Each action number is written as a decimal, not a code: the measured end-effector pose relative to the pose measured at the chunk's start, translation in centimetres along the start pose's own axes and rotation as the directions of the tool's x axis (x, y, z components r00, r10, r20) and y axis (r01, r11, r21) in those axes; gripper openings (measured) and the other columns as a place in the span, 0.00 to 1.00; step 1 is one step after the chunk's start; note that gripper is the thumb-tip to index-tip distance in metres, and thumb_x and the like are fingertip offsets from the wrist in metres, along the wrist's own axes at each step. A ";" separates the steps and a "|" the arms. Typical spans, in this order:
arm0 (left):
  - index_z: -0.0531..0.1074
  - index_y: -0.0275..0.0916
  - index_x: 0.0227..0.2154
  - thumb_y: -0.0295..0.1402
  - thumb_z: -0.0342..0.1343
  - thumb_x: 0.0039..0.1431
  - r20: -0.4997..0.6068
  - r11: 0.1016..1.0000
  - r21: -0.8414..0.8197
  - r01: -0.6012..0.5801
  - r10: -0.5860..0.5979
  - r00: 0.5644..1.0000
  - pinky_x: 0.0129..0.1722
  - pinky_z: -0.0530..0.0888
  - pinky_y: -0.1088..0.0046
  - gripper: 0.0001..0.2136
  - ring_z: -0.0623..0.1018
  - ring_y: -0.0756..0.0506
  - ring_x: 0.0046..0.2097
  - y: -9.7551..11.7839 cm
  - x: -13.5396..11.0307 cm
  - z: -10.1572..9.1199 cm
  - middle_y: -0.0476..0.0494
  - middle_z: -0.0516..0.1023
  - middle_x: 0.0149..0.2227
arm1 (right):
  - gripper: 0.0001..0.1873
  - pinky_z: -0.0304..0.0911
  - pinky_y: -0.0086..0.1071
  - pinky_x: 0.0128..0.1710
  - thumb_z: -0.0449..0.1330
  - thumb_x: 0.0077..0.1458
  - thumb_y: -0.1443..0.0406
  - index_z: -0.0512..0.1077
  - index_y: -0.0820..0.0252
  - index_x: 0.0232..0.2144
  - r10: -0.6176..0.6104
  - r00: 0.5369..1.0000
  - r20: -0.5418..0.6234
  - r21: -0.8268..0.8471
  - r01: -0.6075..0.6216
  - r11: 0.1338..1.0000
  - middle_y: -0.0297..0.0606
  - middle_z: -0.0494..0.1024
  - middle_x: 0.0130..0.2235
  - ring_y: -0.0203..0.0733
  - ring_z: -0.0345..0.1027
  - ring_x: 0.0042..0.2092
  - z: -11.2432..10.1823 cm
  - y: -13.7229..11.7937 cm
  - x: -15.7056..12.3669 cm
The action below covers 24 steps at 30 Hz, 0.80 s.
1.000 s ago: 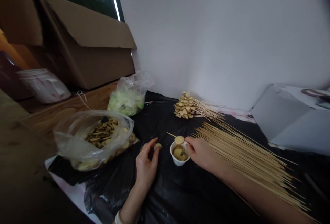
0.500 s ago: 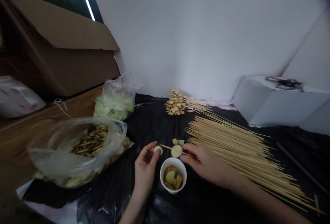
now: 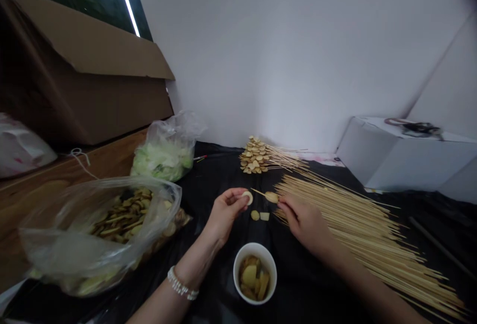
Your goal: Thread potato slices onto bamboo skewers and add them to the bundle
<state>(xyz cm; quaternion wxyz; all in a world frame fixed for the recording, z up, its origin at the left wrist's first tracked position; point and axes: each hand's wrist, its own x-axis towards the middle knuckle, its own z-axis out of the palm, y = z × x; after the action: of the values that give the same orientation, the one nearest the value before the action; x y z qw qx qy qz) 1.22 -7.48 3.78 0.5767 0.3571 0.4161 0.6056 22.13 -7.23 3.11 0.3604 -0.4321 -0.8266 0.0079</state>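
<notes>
Left hand (image 3: pixel 225 213), fingers pinched on a pale round slice (image 3: pixel 246 197). Right hand (image 3: pixel 305 223), fingers closed narrowly on a bamboo skewer (image 3: pixel 261 192) bearing another slice (image 3: pixel 272 197). White cup (image 3: pixel 255 252) nearer, between both forearms.

1. A surface (image 3: pixel 298 289) under a black plastic sheet; wood (image 3: pixel 44 185) shows at its left.
2. On the sheet: loose bamboo skewers (image 3: pixel 365 244); loaded skewers (image 3: pixel 257 157) stacked by the wall; a white cup (image 3: pixel 255 273); two pale slices (image 3: pixel 259 216); a bag of slices (image 3: pixel 100 234); a bag of pale green leaves (image 3: pixel 164 152).
</notes>
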 end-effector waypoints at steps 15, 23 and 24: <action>0.74 0.34 0.31 0.25 0.68 0.43 0.033 0.960 -0.207 0.189 -0.186 0.982 0.30 0.72 0.83 0.11 0.75 0.55 0.30 -1.1 0.3 -1.5 0.46 0.77 0.32 | 0.15 0.63 0.31 0.34 0.47 0.63 0.66 0.74 0.57 0.35 -0.048 0.996 0.076 -0.159 0.060 0.985 0.41 0.77 0.35 0.40 0.71 0.35 -0.1 -0.9 -2.5; 0.75 0.35 0.32 0.27 0.67 0.44 0.074 0.960 -0.207 0.186 -0.175 0.982 0.31 0.72 0.83 0.11 0.74 0.55 0.30 -1.0 0.1 -1.5 0.46 0.77 0.32 | 0.15 0.65 0.32 0.35 0.47 0.62 0.66 0.74 0.56 0.37 -0.042 0.997 0.059 -0.146 0.050 0.988 0.40 0.78 0.35 0.40 0.71 0.35 -0.1 -0.9 -2.7; 0.75 0.35 0.32 0.27 0.67 0.44 0.067 0.960 -0.207 0.188 -0.178 0.982 0.31 0.72 0.83 0.11 0.74 0.55 0.30 -0.9 0.1 -1.5 0.46 0.77 0.32 | 0.15 0.65 0.32 0.35 0.47 0.62 0.66 0.74 0.56 0.37 -0.046 0.997 0.059 -0.142 0.054 0.988 0.40 0.78 0.35 0.40 0.71 0.35 0.0 -0.9 -2.7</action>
<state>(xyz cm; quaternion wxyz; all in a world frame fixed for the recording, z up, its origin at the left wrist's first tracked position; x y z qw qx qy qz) 0.20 -7.51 2.29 0.6746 0.2679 0.3666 0.5820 22.54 -9.75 1.82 0.3054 -0.4355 -0.8454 -0.0487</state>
